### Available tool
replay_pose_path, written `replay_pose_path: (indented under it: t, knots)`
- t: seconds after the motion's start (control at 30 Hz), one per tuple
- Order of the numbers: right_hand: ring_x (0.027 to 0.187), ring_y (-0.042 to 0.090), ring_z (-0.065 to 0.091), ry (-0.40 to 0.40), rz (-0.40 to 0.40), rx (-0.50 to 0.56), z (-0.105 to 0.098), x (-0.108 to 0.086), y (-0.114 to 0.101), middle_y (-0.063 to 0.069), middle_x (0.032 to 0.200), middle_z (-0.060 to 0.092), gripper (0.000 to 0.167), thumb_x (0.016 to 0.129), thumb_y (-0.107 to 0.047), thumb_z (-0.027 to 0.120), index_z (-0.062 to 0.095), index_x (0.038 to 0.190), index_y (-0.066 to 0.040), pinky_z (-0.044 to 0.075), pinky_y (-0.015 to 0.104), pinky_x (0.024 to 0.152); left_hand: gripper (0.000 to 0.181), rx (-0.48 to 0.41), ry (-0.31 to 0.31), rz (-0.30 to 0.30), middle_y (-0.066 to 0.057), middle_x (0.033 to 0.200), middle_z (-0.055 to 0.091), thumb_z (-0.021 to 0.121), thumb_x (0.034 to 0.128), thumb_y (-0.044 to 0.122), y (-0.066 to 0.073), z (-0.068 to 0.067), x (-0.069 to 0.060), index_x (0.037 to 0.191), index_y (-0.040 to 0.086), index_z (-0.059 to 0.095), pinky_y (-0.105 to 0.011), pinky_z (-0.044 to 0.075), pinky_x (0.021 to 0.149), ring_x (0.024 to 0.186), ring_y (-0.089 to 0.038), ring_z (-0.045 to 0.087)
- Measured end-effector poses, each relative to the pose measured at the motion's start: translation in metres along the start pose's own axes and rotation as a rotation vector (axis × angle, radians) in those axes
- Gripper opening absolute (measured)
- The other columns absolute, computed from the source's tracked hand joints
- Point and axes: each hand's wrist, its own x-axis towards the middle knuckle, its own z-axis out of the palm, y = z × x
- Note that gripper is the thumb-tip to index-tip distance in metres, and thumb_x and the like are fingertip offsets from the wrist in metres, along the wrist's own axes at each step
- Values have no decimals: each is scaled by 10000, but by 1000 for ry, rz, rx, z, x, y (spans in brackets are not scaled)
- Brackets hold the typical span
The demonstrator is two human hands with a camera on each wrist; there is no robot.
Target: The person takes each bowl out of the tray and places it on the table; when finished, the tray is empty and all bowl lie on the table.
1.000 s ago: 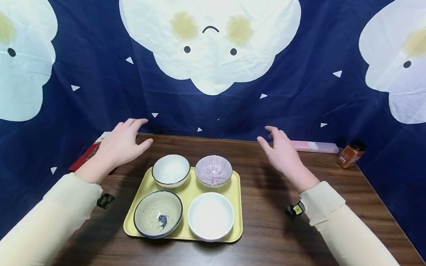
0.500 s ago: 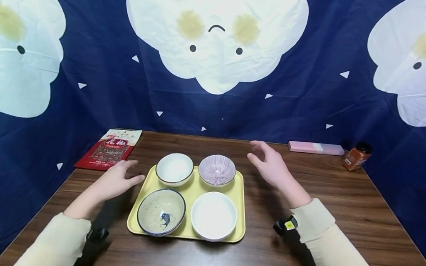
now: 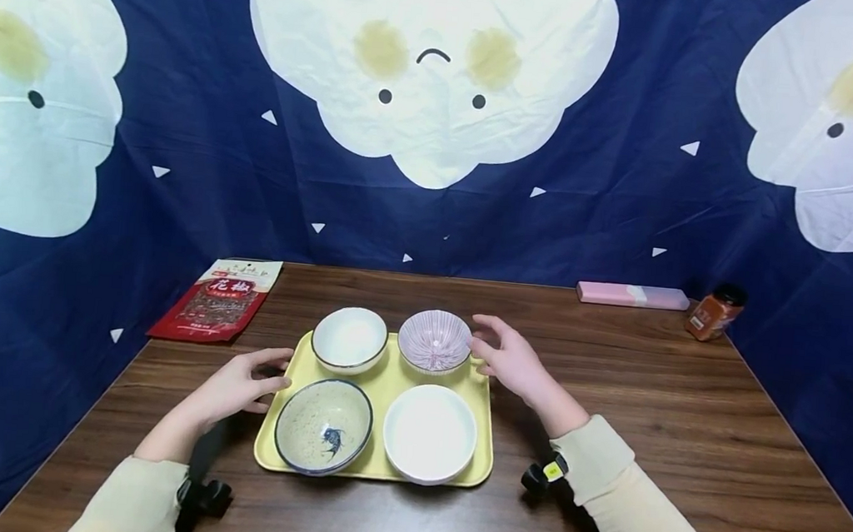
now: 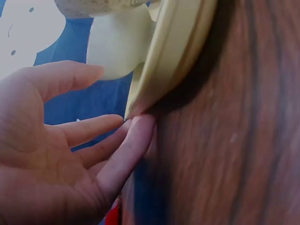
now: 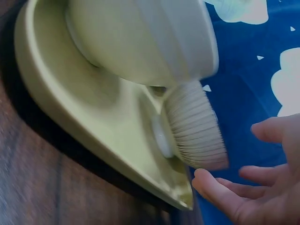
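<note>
A yellow tray (image 3: 380, 396) carries a white dark-rimmed bowl (image 3: 349, 338), a purple-striped bowl (image 3: 435, 342), a speckled bowl with a blue fish (image 3: 323, 427) and a plain white bowl (image 3: 430, 433). At the tray's left edge is the left hand (image 3: 240, 385), thumb and fingers spread; in the left wrist view a fingertip of this hand (image 4: 70, 145) touches the tray's rim (image 4: 164, 61). Beside the tray's back right corner the right hand (image 3: 515, 363) has its fingers extended near the striped bowl (image 5: 194, 126); the right wrist view does not settle whether it touches.
A red and white packet (image 3: 216, 301) lies at the back left of the wooden table (image 3: 648, 409). At the back right are a pink box (image 3: 630, 295) and a black-lidded jar (image 3: 714, 312). A dark blue cloth (image 3: 430, 224) with white clouds hangs behind.
Both hands have come down and in to the tray's sides, the right one moving left. The packet, partly covered by the left arm at first, shows fully. The bowls stay on the tray.
</note>
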Motion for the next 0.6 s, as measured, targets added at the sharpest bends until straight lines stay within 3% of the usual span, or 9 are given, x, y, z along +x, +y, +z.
replay_pose_path:
  t: [0.17,0.4,0.6]
  knots:
    - [1001,366,645,-20,58,122,11,6,11,322,1321,560,569,1042,-123,556,333,1539,44,599,474,793,639,-41,3,-15,-307,1352,481,660,950,80,-6,3,3,1502,-87,387,-446,609,743,988,-271,629]
    - [849,220,635,-38,124,264,19,14,18,268,1227,581,519,1031,-64,547,381,1511,42,608,421,752,643,-112,4,6,-288,1273,511,646,898,-22,-10,4,3,1483,-113,396,-449,611,723,918,-256,641]
    - [855,200,632,-61,167,381,20,18,17,207,1176,584,524,1013,-5,514,375,1516,39,604,371,765,670,-121,-12,2,-282,1276,513,628,861,-61,-10,3,5,1483,-123,387,-450,610,731,901,-250,633]
